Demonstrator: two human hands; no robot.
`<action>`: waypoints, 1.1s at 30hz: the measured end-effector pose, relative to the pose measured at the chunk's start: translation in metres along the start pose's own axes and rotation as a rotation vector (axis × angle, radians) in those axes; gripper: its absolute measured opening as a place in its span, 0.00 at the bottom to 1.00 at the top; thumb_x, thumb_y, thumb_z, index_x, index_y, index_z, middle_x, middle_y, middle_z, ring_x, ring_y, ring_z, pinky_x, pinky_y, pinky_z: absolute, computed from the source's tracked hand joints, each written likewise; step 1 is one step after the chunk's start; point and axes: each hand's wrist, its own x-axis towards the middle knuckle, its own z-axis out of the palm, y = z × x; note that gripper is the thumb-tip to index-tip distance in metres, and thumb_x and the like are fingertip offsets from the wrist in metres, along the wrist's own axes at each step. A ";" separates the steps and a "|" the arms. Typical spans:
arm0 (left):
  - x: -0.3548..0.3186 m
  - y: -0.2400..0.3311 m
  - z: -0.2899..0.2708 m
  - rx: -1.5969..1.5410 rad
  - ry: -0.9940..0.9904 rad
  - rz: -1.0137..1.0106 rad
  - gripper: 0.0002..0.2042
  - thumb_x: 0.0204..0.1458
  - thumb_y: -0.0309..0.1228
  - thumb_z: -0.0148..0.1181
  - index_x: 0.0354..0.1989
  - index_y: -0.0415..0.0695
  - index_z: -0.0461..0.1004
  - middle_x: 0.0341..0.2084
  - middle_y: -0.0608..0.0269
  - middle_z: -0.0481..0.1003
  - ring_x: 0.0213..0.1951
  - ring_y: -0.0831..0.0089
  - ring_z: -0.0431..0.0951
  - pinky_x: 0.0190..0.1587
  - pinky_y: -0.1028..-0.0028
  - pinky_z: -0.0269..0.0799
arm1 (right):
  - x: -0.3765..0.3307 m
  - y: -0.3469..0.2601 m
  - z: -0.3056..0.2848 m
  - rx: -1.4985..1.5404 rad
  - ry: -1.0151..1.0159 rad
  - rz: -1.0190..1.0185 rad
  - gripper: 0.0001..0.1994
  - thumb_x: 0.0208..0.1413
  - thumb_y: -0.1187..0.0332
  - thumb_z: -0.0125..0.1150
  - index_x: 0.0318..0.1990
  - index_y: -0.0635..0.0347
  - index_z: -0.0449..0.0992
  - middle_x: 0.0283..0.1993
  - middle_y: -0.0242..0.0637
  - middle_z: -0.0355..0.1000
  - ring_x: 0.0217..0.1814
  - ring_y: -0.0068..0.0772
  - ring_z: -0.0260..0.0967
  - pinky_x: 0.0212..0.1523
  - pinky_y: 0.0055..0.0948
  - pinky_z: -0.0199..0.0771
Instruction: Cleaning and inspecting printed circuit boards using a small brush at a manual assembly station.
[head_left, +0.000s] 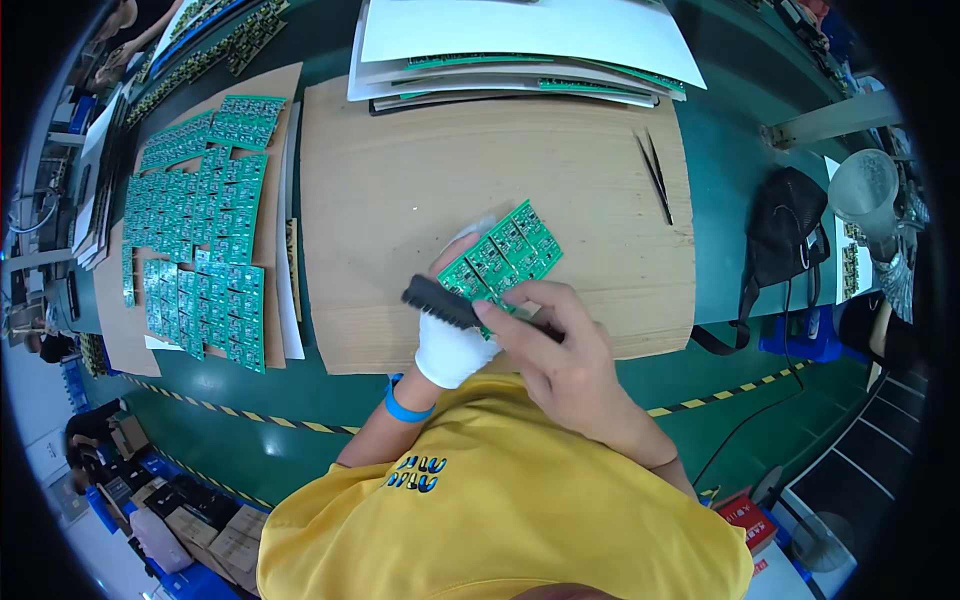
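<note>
My left hand [447, 352], in a white glove with a blue band at the wrist, is closed on a green circuit board panel [510, 248]. The panel is tilted, its upper corner pointing away to the right, and small components cover its face. Bare, my right hand [565, 345] grips a black brush [440, 300] by its handle. The brush head lies across the near left end of the panel, just over the gloved hand. Whether the bristles touch the board I cannot tell. Part of the panel is hidden behind the brush and my right fingers.
Under my hands lies a cardboard sheet [370, 200], with black tweezers [654, 178] at its right. Many green board panels [205, 220] cover another cardboard at left. White sheets with boards between them form a stack [530, 40] at the back. A black bag [785, 230] is at right.
</note>
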 end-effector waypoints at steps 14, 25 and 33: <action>0.008 -0.008 -0.008 0.115 0.025 0.190 0.44 0.39 0.23 0.78 0.66 0.40 0.58 0.65 0.45 0.65 0.65 0.56 0.70 0.67 0.59 0.67 | 0.011 0.061 -0.015 -0.502 0.096 0.251 0.19 0.53 0.82 0.69 0.53 0.54 0.85 0.33 0.37 0.65 0.27 0.33 0.64 0.26 0.30 0.67; 0.006 -0.008 -0.014 0.182 -0.033 0.150 0.45 0.37 0.21 0.79 0.66 0.45 0.57 0.64 0.44 0.64 0.65 0.54 0.69 0.67 0.59 0.67 | -0.030 0.017 -0.001 -0.222 -0.070 0.284 0.16 0.54 0.82 0.66 0.50 0.61 0.85 0.35 0.40 0.67 0.32 0.30 0.68 0.29 0.28 0.69; 0.002 -0.011 -0.008 0.096 0.001 0.242 0.44 0.38 0.21 0.79 0.65 0.45 0.58 0.65 0.45 0.63 0.65 0.56 0.70 0.67 0.59 0.67 | -0.013 0.055 -0.020 -0.333 0.088 0.213 0.19 0.54 0.83 0.64 0.51 0.57 0.86 0.34 0.41 0.67 0.36 0.32 0.71 0.31 0.27 0.70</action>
